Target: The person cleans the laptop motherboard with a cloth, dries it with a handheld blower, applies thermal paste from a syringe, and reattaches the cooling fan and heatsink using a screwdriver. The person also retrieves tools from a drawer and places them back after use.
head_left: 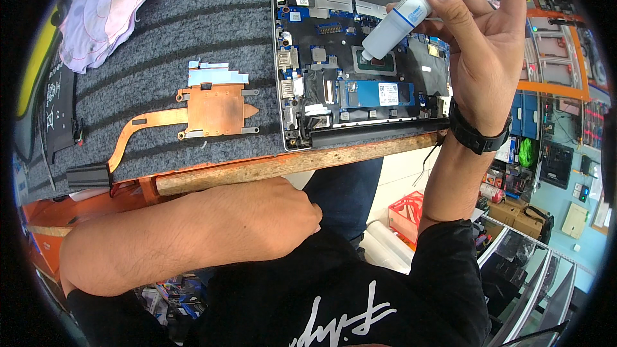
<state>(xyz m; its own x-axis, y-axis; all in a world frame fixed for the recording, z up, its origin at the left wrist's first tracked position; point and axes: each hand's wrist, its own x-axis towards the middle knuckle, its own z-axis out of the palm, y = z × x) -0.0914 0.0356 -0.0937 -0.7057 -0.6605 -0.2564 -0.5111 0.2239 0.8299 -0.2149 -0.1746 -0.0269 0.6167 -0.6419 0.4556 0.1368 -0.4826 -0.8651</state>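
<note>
My right hand (472, 29) grips a whitish syringe (400, 20) with blue markings, thumb and fingers around its upper barrel. It tilts down to the left, its tip at the processor (379, 62) of an opened laptop (328, 38); I cannot tell whether they touch. Below the processor lies a blue board with a white label (389, 94). My left hand (292, 218) is closed in a fist near my lap, below the table edge; its palm side is hidden. A copper heatsink (215, 109) with a bent heat pipe lies left of the laptop, touched by neither hand.
A grey striped mat (218, 19) covers the table, with a wooden front edge (257, 178). A pastel cloth (112, 9) and a black battery (60, 112) lie at the left. At the right are a red basket (406, 215), cardboard boxes (517, 220) and crowded shelves.
</note>
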